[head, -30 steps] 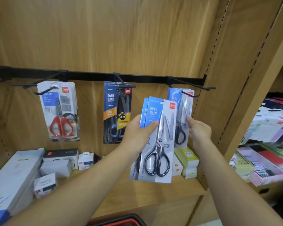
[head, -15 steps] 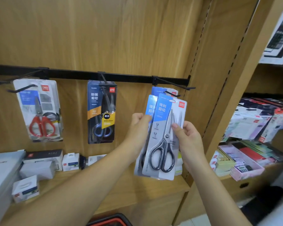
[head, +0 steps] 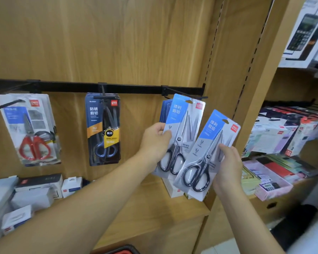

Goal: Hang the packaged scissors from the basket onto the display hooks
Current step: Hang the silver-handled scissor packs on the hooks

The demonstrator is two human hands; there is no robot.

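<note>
My right hand (head: 228,162) grips one blue-and-white scissors pack (head: 207,154), tilted to the right, below and right of the right display hook (head: 187,95). My left hand (head: 155,142) holds another scissors pack (head: 182,136) by its left edge, its top close under that hook; more blue packs (head: 163,110) show just behind it. The black rail (head: 72,87) also carries dark-packaged scissors (head: 103,129) on the middle hook and red-handled scissors (head: 29,129) on the left hook. The basket's red-and-black rim (head: 121,251) peeks in at the bottom edge.
Small white boxes (head: 70,186) and larger boxes (head: 35,187) sit on the wooden shelf below the hooks. A wooden upright (head: 250,99) divides this bay from the right shelves, which hold calculators and stationery (head: 275,173).
My right hand has pulled the front scissors pack off the stack, down and to the right. My left hand has raised the remaining pack toward the right hook. The view shifted right.
</note>
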